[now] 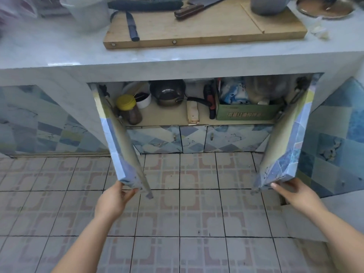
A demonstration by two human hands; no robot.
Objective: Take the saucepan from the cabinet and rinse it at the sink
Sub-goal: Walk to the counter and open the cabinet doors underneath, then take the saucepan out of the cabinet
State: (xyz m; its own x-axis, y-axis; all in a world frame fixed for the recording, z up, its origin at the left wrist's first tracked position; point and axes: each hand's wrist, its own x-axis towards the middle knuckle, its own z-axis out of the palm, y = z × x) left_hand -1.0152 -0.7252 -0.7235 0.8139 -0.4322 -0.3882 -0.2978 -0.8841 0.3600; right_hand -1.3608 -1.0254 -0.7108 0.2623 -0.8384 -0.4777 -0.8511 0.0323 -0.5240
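The cabinet under the counter stands wide open. A dark metal saucepan [167, 94] sits upright on its shelf [167, 115], mid-left, with its black handle [198, 100] pointing right. My left hand [112, 200] grips the bottom corner of the left door [116, 142]. My right hand [293, 194] holds the bottom corner of the right door [289, 142]. Both hands are well in front of and below the saucepan. No sink is in view.
On the shelf are a yellow-lidded jar [129, 109], a white cup [143, 99], a wooden piece [192, 114] and a green cardboard box [246, 113] with bags. A cutting board [197, 30] with knives lies on the counter above. The tiled floor [181, 213] spreads below.
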